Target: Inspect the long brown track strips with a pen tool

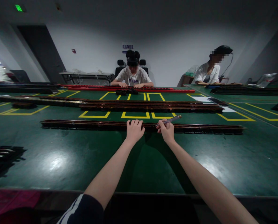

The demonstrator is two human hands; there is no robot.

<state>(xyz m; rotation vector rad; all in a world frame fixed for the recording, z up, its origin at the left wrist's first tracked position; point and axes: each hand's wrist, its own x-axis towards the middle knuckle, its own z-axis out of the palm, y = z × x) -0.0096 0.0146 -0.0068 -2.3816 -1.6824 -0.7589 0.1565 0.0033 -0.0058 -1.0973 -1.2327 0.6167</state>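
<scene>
A long dark rail (pixel 94 125) with thin copper-coloured edges lies crosswise on the green table in front of me. My left hand (pixel 135 131) grips it near the middle, its fingers bent over the far edge. Just to the right, my right hand (pixel 166 130) is closed around a slim screwdriver (pixel 173 119) with a clear handle. The handle slants up to the right, and its thin shaft points left, low over the rail between my two hands. Whether the tip touches the rail is too small to tell.
Behind the rail lies a stack of similar dark rails (pixel 150 106). Further back a long red rail (pixel 162 89) lies before a seated co-worker (pixel 132 76). Another person (pixel 208 73) sits at the right. More dark pieces (pixel 3 155) lie at the near left. Yellow tape marks the table (pixel 71 168).
</scene>
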